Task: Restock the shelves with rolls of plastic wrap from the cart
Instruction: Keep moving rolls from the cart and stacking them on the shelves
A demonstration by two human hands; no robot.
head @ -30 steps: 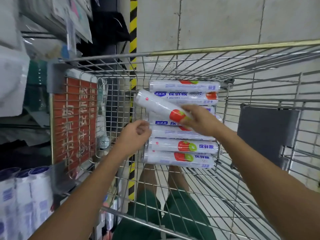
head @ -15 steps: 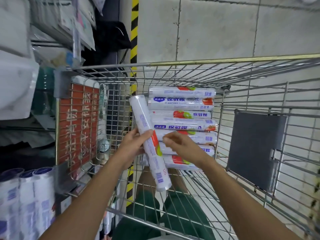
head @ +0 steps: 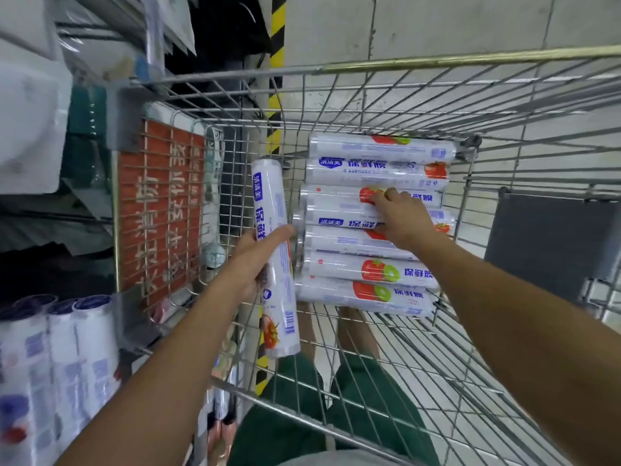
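Since half a second ago the right hand [head: 401,218] has let go of the upright roll [head: 274,210] and gone back to the stack of rolls [head: 353,267] in the cart [head: 437,60]. Its fingers lie curled over a middle roll [head: 336,200], though whether they truly grip it is hard to tell. Now the left hand [head: 253,264] alone clasps the upright roll. Better to lift that middle roll straight out, lest its neighbours slide. At left stand the shelf rolls [head: 67,348].
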